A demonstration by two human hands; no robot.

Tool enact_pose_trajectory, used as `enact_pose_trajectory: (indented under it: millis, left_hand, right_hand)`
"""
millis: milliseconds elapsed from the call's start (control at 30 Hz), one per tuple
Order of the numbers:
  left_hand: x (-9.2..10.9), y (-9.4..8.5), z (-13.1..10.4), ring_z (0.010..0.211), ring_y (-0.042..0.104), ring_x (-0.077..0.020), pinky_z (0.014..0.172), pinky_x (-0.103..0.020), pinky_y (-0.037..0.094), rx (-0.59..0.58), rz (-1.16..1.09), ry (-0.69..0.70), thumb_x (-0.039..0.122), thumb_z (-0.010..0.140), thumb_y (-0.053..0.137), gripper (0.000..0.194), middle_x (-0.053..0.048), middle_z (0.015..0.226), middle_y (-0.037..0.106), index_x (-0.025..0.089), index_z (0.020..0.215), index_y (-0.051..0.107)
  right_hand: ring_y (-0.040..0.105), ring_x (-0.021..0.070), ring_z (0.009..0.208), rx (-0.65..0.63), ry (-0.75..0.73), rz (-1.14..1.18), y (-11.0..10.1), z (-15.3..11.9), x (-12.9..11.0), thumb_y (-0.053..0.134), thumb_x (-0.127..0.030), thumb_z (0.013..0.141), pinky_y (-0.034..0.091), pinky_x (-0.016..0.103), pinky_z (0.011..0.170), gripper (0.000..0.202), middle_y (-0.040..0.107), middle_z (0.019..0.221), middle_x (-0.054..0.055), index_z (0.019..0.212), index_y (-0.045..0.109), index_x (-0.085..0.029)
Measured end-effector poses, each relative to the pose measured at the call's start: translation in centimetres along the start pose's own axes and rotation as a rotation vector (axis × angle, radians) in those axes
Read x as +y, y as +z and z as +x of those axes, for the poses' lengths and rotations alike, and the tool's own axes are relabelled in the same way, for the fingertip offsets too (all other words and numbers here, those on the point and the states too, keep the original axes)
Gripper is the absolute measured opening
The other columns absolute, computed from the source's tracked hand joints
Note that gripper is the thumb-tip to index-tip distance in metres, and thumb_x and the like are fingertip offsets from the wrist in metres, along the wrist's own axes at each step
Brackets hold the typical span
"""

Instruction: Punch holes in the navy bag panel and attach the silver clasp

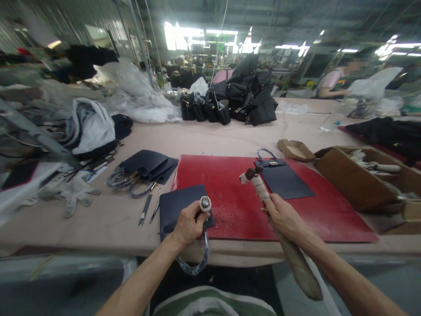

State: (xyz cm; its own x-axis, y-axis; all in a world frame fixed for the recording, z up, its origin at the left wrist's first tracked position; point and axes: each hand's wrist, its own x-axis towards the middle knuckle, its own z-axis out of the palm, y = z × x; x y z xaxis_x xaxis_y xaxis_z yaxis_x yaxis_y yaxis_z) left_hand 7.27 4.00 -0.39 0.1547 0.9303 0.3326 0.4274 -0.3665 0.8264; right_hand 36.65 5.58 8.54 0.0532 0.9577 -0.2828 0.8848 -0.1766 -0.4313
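Gripping: left hand (188, 224) is closed around a punch tool (204, 206) with a rounded metal head, held upright over a dark leather panel (176, 206).
Right hand: right hand (283, 216) is wrapped around the taped handle of a mallet (263, 189); the head points away from the person, raised above the red cutting mat (243, 199).
Panel position: lies at the near left corner of the mat, partly on the table (230, 136); its looped handle (197, 262) hangs over the near edge.
On mat: a second dark panel with handle (283, 179) lies flat, far right of the mallet head.
Left of mat: stack of dark panels (148, 166), small metal tools (145, 210), a work glove (74, 194).
Right: cardboard box (355, 177) holding light-coloured tools.
Far table: pile of black bags (230, 105); another person (330, 83) at a distance.
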Motion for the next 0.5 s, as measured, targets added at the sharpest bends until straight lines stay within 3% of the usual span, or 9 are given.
enact_pose_trajectory:
  millis: [67, 133, 233, 367, 433, 500]
  left_hand:
    - [0.1, -0.1, 0.1, 0.075, 0.061, -0.0137, 0.074, -0.026, 0.046, -0.002, -0.004, -0.014, 0.018, 0.090, 0.057, 0.004, 0.000, 0.080, 0.066, 0.018, 0.089, 0.061]
    - [0.3, -0.1, 0.1, 0.076, 0.061, -0.0146, 0.075, -0.028, 0.046, -0.010, -0.010, -0.034, 0.019, 0.090, 0.057, 0.005, -0.001, 0.081, 0.066, 0.018, 0.090, 0.061]
    - [0.4, -0.1, 0.1, 0.078, 0.061, -0.0154, 0.076, -0.028, 0.046, -0.009, -0.004, -0.046, 0.019, 0.090, 0.057, 0.006, -0.002, 0.083, 0.067, 0.018, 0.091, 0.062]
    - [0.1, 0.1, 0.0, 0.075, 0.059, -0.0139, 0.072, -0.027, 0.043, -0.022, -0.028, -0.036, 0.020, 0.091, 0.057, 0.006, -0.001, 0.080, 0.065, 0.018, 0.087, 0.061]
    - [-0.1, 0.1, 0.1, 0.073, 0.058, -0.0129, 0.071, -0.026, 0.043, -0.028, -0.053, -0.044, 0.019, 0.090, 0.057, 0.006, 0.000, 0.078, 0.064, 0.019, 0.086, 0.060]
    - [0.1, 0.0, 0.2, 0.073, 0.058, -0.0130, 0.071, -0.026, 0.044, -0.018, -0.057, -0.055, 0.018, 0.089, 0.057, 0.005, 0.000, 0.078, 0.063, 0.019, 0.085, 0.060]
  right_hand:
    - [0.052, 0.0131, 0.055, -0.021, -0.110, 0.300, -1.8, -1.9, -2.1, 0.035, -0.047, 0.102, 0.042, 0.025, 0.053, 0.028, 0.054, 0.072, -0.001, 0.102, 0.040, -0.020]
    - [0.050, 0.0132, 0.052, 0.002, -0.252, 0.494, -3.1, -3.7, -4.1, 0.044, -0.054, 0.097, 0.042, 0.025, 0.049, 0.033, 0.052, 0.069, -0.002, 0.100, 0.040, -0.021]
    - [0.048, 0.0128, 0.056, 0.084, -0.484, 0.296, -3.7, -5.1, -5.9, 0.043, -0.044, 0.097, 0.037, 0.026, 0.054, 0.024, 0.054, 0.072, 0.001, 0.097, 0.047, -0.021]
    - [0.043, 0.0135, 0.054, 0.025, -0.627, -0.091, -4.1, -5.1, -6.8, 0.044, -0.034, 0.096, 0.021, 0.031, 0.054, 0.017, 0.057, 0.072, 0.002, 0.086, 0.050, -0.020]
    - [0.043, 0.0133, 0.054, 0.093, -0.668, -0.070, -5.0, -5.4, -7.1, 0.044, -0.035, 0.096, 0.022, 0.031, 0.054, 0.019, 0.056, 0.071, 0.002, 0.085, 0.050, -0.021]
    - [0.045, 0.0131, 0.057, 0.233, -0.668, 0.118, -5.6, -6.1, -7.3, 0.047, -0.039, 0.096, 0.029, 0.029, 0.056, 0.020, 0.054, 0.070, 0.002, 0.087, 0.052, -0.021]
